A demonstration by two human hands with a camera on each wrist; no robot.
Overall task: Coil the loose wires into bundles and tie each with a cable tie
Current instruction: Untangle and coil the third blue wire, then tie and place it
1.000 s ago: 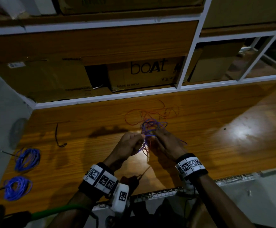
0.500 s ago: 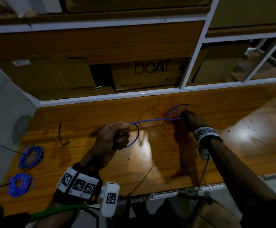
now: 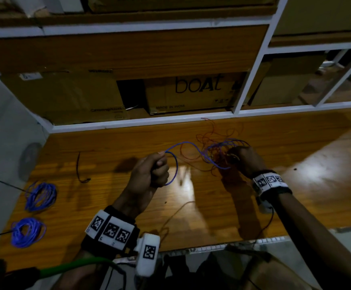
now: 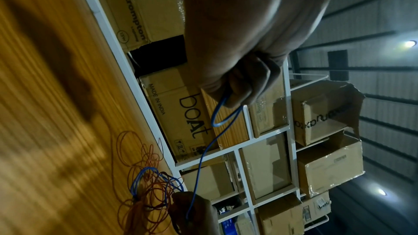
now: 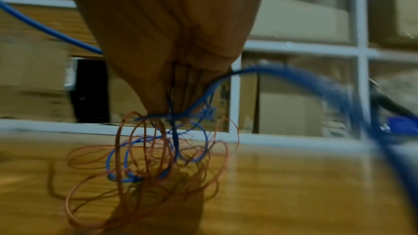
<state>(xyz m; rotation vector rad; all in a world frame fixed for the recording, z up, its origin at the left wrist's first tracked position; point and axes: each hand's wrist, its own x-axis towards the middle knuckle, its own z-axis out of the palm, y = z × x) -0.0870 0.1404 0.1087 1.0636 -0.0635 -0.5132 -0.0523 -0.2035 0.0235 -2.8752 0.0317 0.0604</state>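
My left hand (image 3: 149,174) (image 4: 237,85) is fisted around the end of a blue wire (image 3: 175,164) (image 4: 203,153), which loops out of the fist and runs right. My right hand (image 3: 241,160) (image 5: 178,85) pinches a tangle of blue and orange wires (image 3: 216,155) (image 5: 158,149) above the wooden table (image 3: 107,195). The blue wire sags between the two hands. Two coiled blue bundles (image 3: 40,196) (image 3: 27,232), each with a black tie sticking out, lie at the table's left edge. A loose black cable tie (image 3: 79,170) lies left of my left hand.
White-framed shelves (image 3: 251,76) with cardboard boxes, one marked "boat" (image 3: 197,91), stand behind the table. An orange wire strand (image 3: 176,214) trails toward the near edge. A white slotted strip (image 3: 233,244) runs along the front edge.
From together at mid-table a second ago, the hands drew apart, stretching a blue wire out of the tangle. Since half a second ago the wire has slackened into a sagging curve.
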